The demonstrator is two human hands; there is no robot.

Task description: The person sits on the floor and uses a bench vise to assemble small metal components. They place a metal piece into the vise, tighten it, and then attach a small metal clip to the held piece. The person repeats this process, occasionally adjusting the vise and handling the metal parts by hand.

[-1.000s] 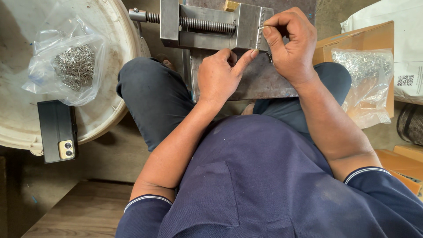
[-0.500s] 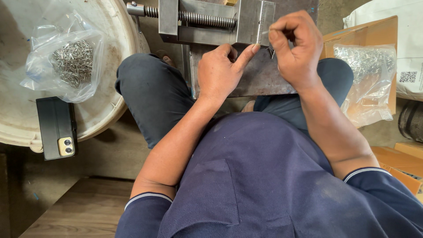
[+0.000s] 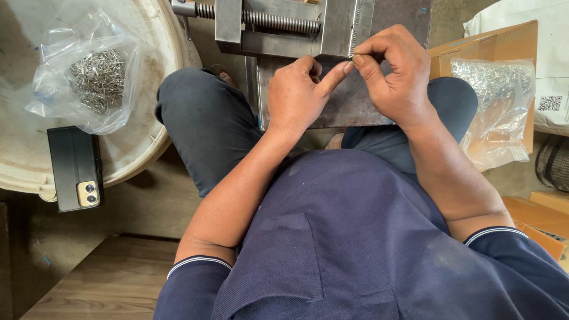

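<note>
Pinching a tiny metal piece (image 3: 351,57), mostly hidden, our right hand (image 3: 394,74) meets our left hand (image 3: 299,92), whose forefinger touches it. At twelve o'clock the vise (image 3: 278,26) is cut off

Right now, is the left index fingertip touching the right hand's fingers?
Touching: the head view shows the left hand extending its index fingertip against the right hand at the vise.

Grey steel vise (image 3: 296,26) — threaded screw, between knees
</note>
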